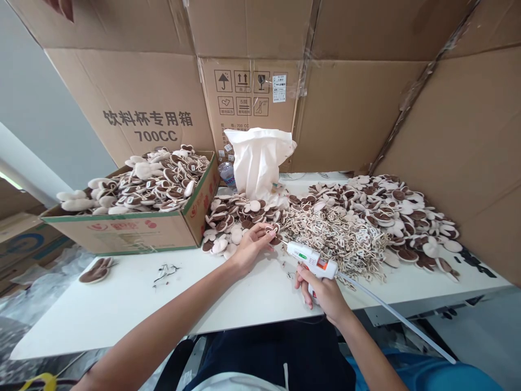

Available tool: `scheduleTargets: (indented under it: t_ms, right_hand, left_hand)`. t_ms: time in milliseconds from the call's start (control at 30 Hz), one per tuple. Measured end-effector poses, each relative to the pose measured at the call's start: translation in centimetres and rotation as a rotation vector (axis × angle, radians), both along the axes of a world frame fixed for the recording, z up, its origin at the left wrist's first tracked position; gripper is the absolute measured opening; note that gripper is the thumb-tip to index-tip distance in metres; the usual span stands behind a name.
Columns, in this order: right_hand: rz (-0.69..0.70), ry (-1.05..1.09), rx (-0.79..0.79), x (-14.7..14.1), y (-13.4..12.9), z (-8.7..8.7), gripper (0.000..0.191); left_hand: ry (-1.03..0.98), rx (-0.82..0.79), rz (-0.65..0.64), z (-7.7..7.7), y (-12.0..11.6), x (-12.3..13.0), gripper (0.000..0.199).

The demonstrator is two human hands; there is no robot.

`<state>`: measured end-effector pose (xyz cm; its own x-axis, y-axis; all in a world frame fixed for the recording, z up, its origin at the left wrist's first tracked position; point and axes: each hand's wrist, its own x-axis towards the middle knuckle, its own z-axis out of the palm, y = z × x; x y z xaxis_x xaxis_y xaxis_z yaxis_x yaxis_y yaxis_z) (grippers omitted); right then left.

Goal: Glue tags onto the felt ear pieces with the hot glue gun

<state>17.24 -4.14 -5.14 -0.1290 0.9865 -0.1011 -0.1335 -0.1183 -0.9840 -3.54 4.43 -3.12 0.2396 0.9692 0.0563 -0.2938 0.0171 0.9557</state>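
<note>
My left hand [250, 251] is closed on a small brown-and-white plush piece [277, 239], pinched at its edge above the table. Gripped by its handle in my right hand [325, 296] is a white hot glue gun [311, 259]. Its nozzle points left and lies close to the plush piece; whether they touch I cannot tell. A long pale glue stick [394, 309] runs out of its rear end. Behind the gun spreads a heap of small beige cord loops with little tags [345, 239]. Loose plush pieces [232, 214] are piled just beyond my left hand.
A cardboard box [134, 233] full of plush pieces stands at the left. One plush piece [96, 270] lies before it, near dark scraps [165, 273]. A white bag [260, 163] and a bottle [227, 174] stand behind. More plush pieces [407, 217] cover the right; cardboard walls [366, 114] enclose the back.
</note>
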Motion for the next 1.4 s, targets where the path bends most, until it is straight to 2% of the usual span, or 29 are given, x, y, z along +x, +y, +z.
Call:
scheduleTargets:
  t_ms: [400,1400]
  right_hand:
    - [0.014,-0.017,-0.007,0.27,0.30,-0.79,0.042]
    - [-0.014,0.055,-0.040,-0.07,0.09,-0.11,0.041]
  left_hand:
    - [-0.008,-0.019,-0.010,0.01,-0.06,-0.03,0.039]
    - [-0.006,-0.030,-0.016,0.35,-0.29,-0.14,0.043]
